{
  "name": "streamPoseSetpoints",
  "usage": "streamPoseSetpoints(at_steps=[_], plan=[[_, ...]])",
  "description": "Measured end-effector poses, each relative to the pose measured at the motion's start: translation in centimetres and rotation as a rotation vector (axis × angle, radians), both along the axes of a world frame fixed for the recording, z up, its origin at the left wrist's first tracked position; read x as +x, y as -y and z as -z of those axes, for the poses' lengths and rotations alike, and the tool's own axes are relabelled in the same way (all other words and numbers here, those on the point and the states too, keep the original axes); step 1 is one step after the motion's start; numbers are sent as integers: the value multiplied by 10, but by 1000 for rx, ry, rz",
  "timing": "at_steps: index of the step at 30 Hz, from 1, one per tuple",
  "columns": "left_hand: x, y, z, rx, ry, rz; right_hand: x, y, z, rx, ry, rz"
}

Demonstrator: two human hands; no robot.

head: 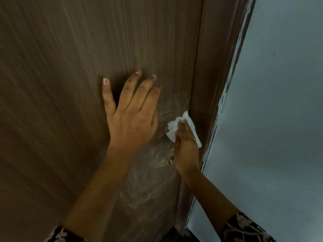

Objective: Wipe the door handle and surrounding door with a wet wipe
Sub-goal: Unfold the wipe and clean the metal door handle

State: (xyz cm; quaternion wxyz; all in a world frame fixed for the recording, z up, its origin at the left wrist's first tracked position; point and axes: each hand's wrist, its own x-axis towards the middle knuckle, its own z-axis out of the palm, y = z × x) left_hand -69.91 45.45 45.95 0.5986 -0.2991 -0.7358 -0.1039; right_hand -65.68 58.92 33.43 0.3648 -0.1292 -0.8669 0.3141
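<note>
A dark brown wood-grain door (70, 84) fills most of the head view. My left hand (131, 119) lies flat on it with fingers spread. Just to its right, my right hand (186, 147) presses a crumpled white wet wipe (174, 127) against the door near its right edge. A small metal bit of the door handle (170, 160) shows at the left side of my right wrist; the rest of it is hidden behind that hand. Pale smeared wipe marks (148, 180) cover the door below and around both hands.
The brown door frame (218, 67) runs along the door's right edge. A pale grey-blue wall (279, 119) stands to the right of it, with rough paint along the joint. Patterned dark sleeves show at the bottom of the view.
</note>
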Motion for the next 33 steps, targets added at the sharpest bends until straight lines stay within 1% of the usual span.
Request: streamPoseSetpoints(at_steps=[2,3,5,6,7,11,12,13,15,16,18,24,27,30,33], plan=[[0,-1,1,-12,-23,-16,-5,-5,-5,-2,-55,55],[0,-1,1,-16,-34,-27,-6,-6,-9,-58,-71,83],[-1,-1,2,-14,-51,-40,-10,-7,-15,-245,-119,131],[-2,-1,2,-12,-60,-45,-11,-8,-15,-363,-147,120],[-2,-1,3,-12,-69,-47,-12,-8,-16,-424,-162,114],[-3,-1,3,-15,-86,-51,-17,-16,-23,-548,-245,200],[-4,-2,2,-21,-89,-55,-18,-20,-23,-575,-252,194],[-4,-2,2,-25,-93,-59,-17,-20,-24,-549,-238,180],[-4,-2,3,-27,-102,-62,-12,-17,-20,-385,-219,129],[-5,-2,4,-25,-107,-61,-11,-14,-15,-318,-256,99],[-6,-2,5,-20,-119,-59,-12,-10,-3,-275,-325,82],[-8,-1,8,-9,-144,-44,-20,-10,-5,-453,-359,131],[-8,-2,8,-5,-146,-39,-23,-11,-13,-536,-377,195],[-8,-2,9,-4,-141,-31,-22,-18,-15,-524,-355,228],[-7,-1,9,-2,-139,-26,-14,-23,1,-431,-241,245]])
